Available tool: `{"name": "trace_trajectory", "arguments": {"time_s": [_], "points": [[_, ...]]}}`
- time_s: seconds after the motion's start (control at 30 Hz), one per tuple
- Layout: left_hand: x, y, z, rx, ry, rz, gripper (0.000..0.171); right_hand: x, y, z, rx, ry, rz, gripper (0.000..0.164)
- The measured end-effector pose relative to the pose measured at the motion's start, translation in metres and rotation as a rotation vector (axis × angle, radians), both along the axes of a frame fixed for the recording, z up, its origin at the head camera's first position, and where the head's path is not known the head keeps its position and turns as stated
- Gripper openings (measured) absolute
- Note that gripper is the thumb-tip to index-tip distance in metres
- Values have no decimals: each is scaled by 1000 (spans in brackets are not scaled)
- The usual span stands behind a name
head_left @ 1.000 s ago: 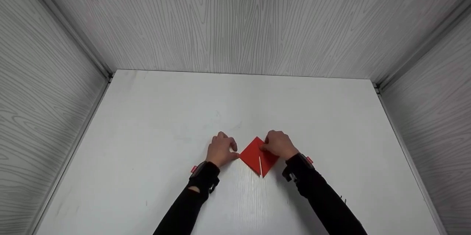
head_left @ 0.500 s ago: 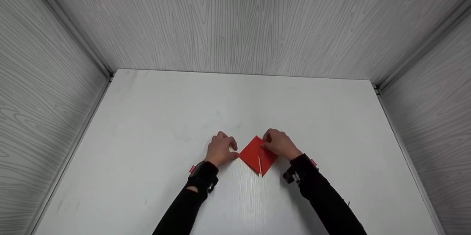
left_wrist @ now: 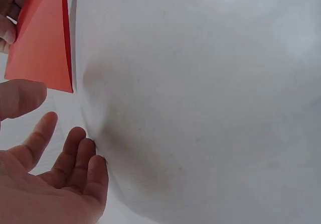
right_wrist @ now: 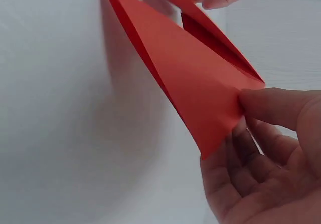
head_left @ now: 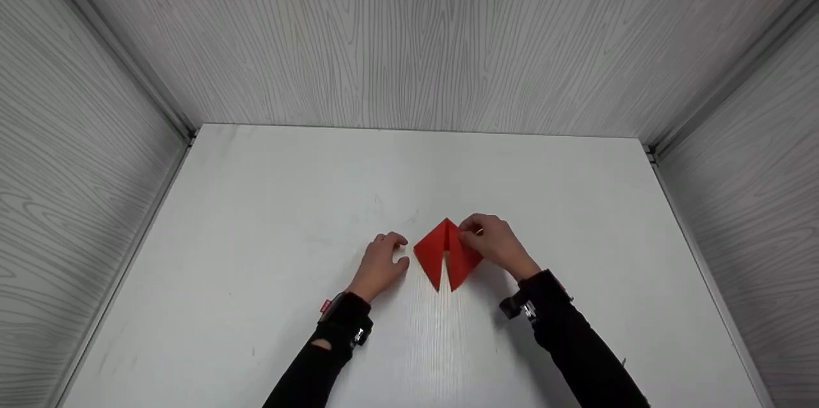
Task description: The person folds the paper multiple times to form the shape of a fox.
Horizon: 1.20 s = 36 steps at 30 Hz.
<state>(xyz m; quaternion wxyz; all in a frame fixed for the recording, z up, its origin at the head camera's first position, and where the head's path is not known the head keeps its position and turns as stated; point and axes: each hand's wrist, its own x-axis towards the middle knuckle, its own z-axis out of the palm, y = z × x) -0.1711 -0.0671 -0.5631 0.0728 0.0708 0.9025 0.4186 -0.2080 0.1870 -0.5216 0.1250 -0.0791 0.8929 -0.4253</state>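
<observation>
A folded piece of red paper point(head_left: 430, 249) is held up near the middle of the white table, its two lower points spread apart by a gap. My right hand point(head_left: 492, 240) pinches its right edge, thumb on the near face and fingers behind, as the right wrist view shows on the red paper point(right_wrist: 193, 78). To the left, my left hand point(head_left: 379, 267) has its fingers loosely bent and holds nothing. In the left wrist view the left thumb point(left_wrist: 22, 97) lies close to the paper's edge point(left_wrist: 42, 48); the head view shows a small gap between them.
The white table point(head_left: 288, 203) carries a few faint marks. Grey wood-grain panels stand behind it point(head_left: 409, 37) and along the left point(head_left: 70, 171) and right point(head_left: 755, 190) sides. Black cuffs with small devices point(head_left: 349, 318) sit on both wrists.
My left hand has let go of the paper's left corner and drawn slightly away. The right hand has moved the paper up and a little left, and its lower gap has widened.
</observation>
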Motion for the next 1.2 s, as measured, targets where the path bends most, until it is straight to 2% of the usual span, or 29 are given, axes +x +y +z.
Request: {"name": "trace_trajectory", "arguments": {"time_s": [0.23,0.47,0.63,0.83,1.03,1.2], "points": [[5,-6,4,57,88,64,31,4,1,22,-14,221,-27,12],[8,-12,8,42,129,147,38,5,-1,29,-30,439,-14,10],[10,-14,10,23,169,185,43,4,-2,29,63,645,-7,12],[10,-15,11,-12,203,198,44,-2,-1,24,207,885,5,18],[12,-14,14,-26,199,192,47,-6,0,18,325,1034,36,16],[12,-15,14,-41,197,190,51,-6,0,12,407,1102,35,17]]}}
